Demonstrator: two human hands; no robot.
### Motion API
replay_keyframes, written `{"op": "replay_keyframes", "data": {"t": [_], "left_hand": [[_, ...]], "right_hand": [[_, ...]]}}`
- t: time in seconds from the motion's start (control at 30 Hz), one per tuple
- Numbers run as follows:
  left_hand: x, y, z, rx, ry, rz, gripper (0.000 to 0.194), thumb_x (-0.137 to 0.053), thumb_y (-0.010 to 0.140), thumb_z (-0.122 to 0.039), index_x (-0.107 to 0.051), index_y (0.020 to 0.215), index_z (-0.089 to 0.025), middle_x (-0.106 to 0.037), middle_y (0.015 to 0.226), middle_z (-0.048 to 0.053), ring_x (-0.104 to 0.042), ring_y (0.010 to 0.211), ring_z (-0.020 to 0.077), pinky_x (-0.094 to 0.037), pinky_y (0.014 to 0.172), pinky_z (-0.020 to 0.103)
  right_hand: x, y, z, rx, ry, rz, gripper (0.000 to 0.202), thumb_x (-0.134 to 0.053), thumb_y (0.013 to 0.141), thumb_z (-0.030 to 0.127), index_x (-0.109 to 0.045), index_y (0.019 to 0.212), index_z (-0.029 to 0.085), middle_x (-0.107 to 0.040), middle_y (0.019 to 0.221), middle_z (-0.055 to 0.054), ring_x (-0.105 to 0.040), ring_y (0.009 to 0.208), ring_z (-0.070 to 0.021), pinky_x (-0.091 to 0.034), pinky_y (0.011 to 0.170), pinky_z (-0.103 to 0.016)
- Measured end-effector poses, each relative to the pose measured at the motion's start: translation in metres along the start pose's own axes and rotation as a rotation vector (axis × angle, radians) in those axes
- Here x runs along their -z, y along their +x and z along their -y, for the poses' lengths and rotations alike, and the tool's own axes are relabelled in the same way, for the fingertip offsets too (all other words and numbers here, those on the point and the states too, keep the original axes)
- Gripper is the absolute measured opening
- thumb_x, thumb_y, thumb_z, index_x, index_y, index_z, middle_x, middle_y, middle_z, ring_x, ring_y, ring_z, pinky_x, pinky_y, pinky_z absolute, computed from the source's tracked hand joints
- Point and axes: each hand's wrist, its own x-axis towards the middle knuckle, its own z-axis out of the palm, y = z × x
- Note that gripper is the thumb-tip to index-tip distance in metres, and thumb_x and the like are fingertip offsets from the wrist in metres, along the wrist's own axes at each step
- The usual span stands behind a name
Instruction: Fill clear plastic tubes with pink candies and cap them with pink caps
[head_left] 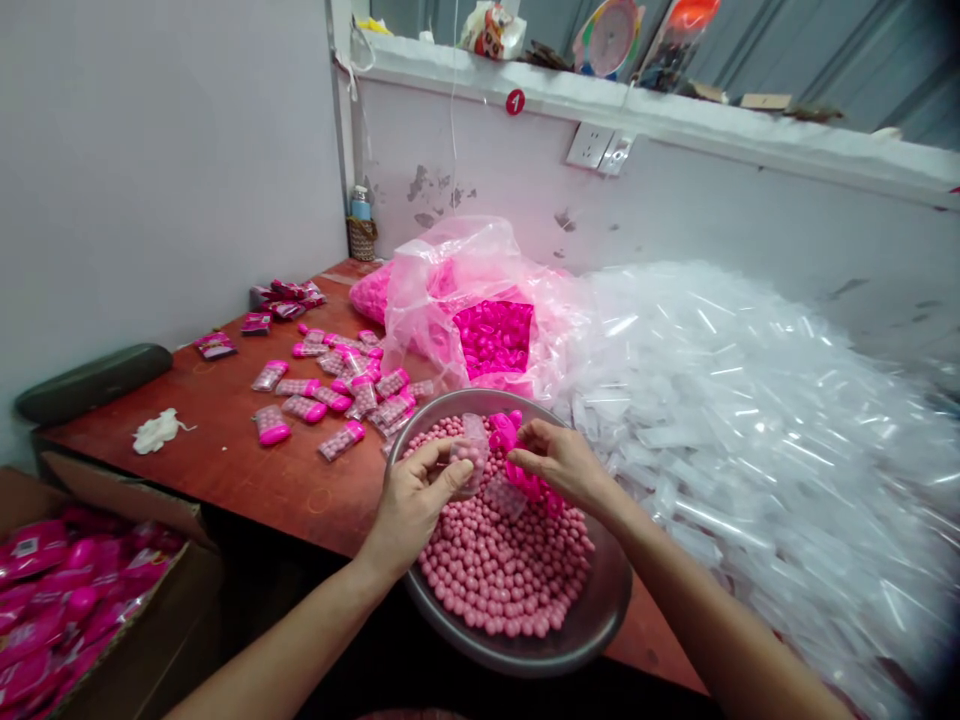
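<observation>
hands apart: l hand [411, 500] clamped on clear container [474, 430] over bowl [613, 605] of pink beads [502, 580], at desk's [225, 440] front edge; r hand [564, 462] at pink caps [504, 431] over bowl, can't tell if gripping. capped containers [305, 409] twd left edge; plastic bag [427, 290] nr back edge.

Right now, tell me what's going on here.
The person's left hand holds a part-filled clear container above a bowl of pink balls. The right hand is at some pink caps over the bowl; whether it grips one is unclear. Filled, pink-capped containers lie on the table at left; clear plastic pieces are heaped at right.
</observation>
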Motion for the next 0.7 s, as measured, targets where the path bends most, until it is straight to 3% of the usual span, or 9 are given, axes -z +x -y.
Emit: {"op": "replay_keyframes", "data": {"t": [0.2, 0.37, 0.5, 0.6, 0.7], "left_hand": [[0.000, 0.001, -0.001, -0.016, 0.001, 0.034, 0.029, -0.065, 0.074, -0.034, -0.063, 0.094, -0.014, -0.050, 0.126, 0.010, -0.061, 0.092, 0.0202, -0.055, 0.073, 0.030], [-0.001, 0.000, -0.003, 0.012, -0.018, 0.065, 0.027, -0.065, 0.075, -0.034, -0.062, 0.094, -0.016, -0.063, 0.089, 0.004, -0.061, 0.076, 0.0145, -0.055, 0.068, 0.029], [-0.002, -0.001, -0.003, 0.026, 0.051, 0.102, 0.025, -0.065, 0.075, -0.033, -0.064, 0.092, -0.014, -0.063, 0.083, 0.004, -0.061, 0.074, 0.0144, -0.054, 0.066, 0.025], [-0.003, -0.002, -0.003, 0.001, 0.085, 0.145, 0.024, -0.063, 0.077, -0.032, -0.065, 0.093, -0.015, -0.065, 0.086, 0.004, -0.061, 0.078, 0.0157, -0.053, 0.069, 0.025], [-0.003, -0.002, 0.000, 0.012, 0.108, 0.146, 0.025, -0.061, 0.077, -0.033, -0.065, 0.096, -0.016, -0.065, 0.089, 0.005, -0.061, 0.080, 0.0167, -0.052, 0.071, 0.026]], "right_hand": [[0.004, -0.017, 0.015, 0.097, 0.317, 0.194, 0.016, -0.054, 0.080, 0.030, -0.062, 0.083, 0.017, -0.058, 0.071, 0.001, -0.052, 0.064, -0.0118, -0.040, 0.059, -0.022], [0.002, -0.026, 0.029, 0.114, 0.460, 0.175, 0.019, -0.058, 0.080, 0.032, -0.066, 0.087, 0.016, -0.062, 0.075, 0.000, -0.054, 0.068, -0.0126, -0.042, 0.062, -0.023], [-0.008, -0.027, 0.029, 0.047, 0.679, 0.174, 0.025, -0.061, 0.078, 0.035, -0.063, 0.094, 0.015, -0.063, 0.077, -0.002, -0.057, 0.067, -0.0134, -0.046, 0.061, -0.025], [-0.008, -0.028, 0.027, 0.111, 0.549, 0.191, 0.027, -0.059, 0.080, 0.033, -0.062, 0.102, 0.018, -0.065, 0.083, -0.004, -0.059, 0.073, -0.0154, -0.049, 0.065, -0.027], [-0.001, -0.031, 0.025, 0.205, 0.264, 0.056, 0.033, -0.054, 0.084, 0.031, -0.056, 0.115, 0.020, -0.064, 0.092, -0.006, -0.060, 0.079, -0.0173, -0.049, 0.072, -0.031]]}}
